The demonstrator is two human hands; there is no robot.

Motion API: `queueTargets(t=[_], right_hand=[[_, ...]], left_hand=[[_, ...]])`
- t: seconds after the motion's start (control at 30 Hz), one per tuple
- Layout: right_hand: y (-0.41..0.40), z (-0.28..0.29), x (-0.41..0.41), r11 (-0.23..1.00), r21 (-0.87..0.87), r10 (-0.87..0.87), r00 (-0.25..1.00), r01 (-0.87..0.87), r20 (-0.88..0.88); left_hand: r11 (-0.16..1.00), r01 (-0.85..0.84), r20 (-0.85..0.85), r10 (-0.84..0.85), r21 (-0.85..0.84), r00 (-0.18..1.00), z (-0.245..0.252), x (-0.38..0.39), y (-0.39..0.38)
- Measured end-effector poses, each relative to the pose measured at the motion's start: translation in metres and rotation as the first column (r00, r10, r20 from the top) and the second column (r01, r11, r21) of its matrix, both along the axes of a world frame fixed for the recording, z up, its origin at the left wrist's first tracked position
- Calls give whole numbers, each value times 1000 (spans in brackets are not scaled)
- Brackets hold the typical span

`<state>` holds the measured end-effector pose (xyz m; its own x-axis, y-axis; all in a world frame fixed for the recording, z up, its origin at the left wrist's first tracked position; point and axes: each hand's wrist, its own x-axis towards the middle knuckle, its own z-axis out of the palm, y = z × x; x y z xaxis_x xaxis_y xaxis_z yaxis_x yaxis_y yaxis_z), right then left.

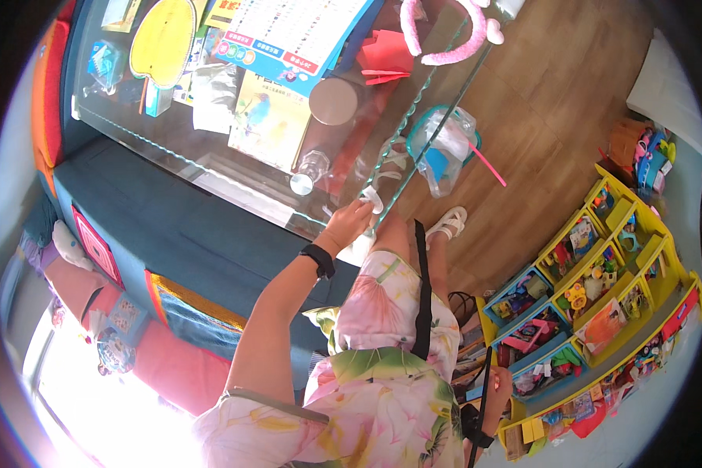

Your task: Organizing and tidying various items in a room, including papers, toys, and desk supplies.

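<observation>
My left hand (348,224), with a black band at the wrist, is at the near corner of a glass-topped table (200,170). Its fingers pinch a small curled white piece (373,200), perhaps tissue or tape, against the glass edge. White padding (357,250) shows at the corner below the hand. A glass bottle or jar (311,171) with a pale round end is nearby on the table. At my right side hangs my right hand (498,386), beside a black strap (487,368); its fingers look curled, and whether they hold anything is unclear.
Books (269,120), a printed chart (304,35), a yellow fan (162,44), red paper (386,55) and a pink headband (456,55) cover the table. A lined waste bin (410,143) stands on the floor. Left is a blue sofa (169,193); right, a yellow toy rack (599,304).
</observation>
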<state>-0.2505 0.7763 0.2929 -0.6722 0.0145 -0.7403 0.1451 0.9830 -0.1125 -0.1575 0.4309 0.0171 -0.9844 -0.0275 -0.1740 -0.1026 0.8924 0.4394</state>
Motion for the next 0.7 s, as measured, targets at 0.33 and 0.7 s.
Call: queueTargets(t=[0.33,0.7], right_hand=[[12,-1,16,999,6,-43,999,42,21],[21,3,30,981,62,-193,973,186,130]], left_hand=[[899,-437,-322,425,39,846,-41,-145,-53],[748,-652,-84,663,126,744,-7,-4,-10]])
